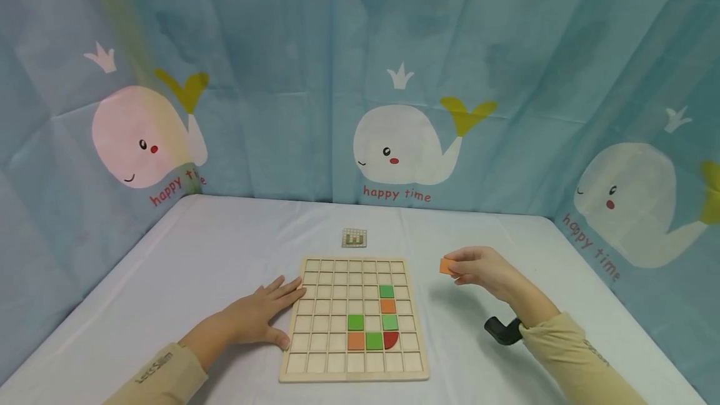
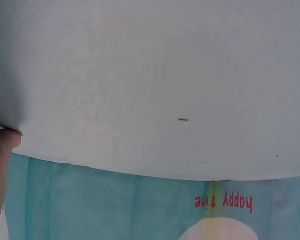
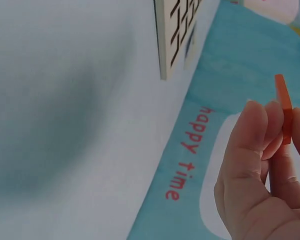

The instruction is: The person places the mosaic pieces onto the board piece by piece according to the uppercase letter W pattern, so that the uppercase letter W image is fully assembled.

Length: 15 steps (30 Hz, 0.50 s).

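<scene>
An orange square tile is pinched between the thumb and fingers of my right hand, held above the table to the right of the board. The right wrist view shows that orange tile edge-on in the fingertips. My left hand lies with spread fingers along the left edge of the wooden grid board. Set in the board's right half are several green squares, such as one green tile, two orange squares including this orange tile, and a red quarter-round tile.
Behind the board lies a small card printed with a grid pattern. A black curved object is at my right wrist. The white-covered table ends at a blue curtain with whale prints.
</scene>
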Motion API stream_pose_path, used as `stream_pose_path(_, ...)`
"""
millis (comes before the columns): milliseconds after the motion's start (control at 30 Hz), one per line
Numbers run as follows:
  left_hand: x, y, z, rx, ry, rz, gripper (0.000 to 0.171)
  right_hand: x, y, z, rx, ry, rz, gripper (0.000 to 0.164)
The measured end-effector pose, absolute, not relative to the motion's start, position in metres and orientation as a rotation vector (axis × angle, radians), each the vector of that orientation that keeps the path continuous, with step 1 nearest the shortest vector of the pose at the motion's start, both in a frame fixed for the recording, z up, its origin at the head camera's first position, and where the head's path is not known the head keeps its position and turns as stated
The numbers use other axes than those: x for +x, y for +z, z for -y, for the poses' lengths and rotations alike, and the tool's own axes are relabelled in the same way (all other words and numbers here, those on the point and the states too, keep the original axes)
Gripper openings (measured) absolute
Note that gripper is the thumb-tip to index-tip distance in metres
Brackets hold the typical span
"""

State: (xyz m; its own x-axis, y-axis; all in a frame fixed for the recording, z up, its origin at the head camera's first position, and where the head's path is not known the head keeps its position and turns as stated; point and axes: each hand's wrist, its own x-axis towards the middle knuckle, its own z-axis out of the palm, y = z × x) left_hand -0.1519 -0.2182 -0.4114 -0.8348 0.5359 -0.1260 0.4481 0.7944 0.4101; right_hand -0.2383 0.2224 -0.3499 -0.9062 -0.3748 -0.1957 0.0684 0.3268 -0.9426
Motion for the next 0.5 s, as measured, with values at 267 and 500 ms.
stream_pose_path(267, -0.152, -0.411, 0.218, 0.748, 0.545, -2.743, 0.103, -0.239, -0.351, -0.205, -0.255, -1.701, -2.156, 0.037)
stream_pose_path(500, -0.152, -0.411, 0.217, 0.727, 0.548, -2.736, 0.103, -0.237, -0.351, -0.189, -0.232, -1.728, -2.133, 0.035)
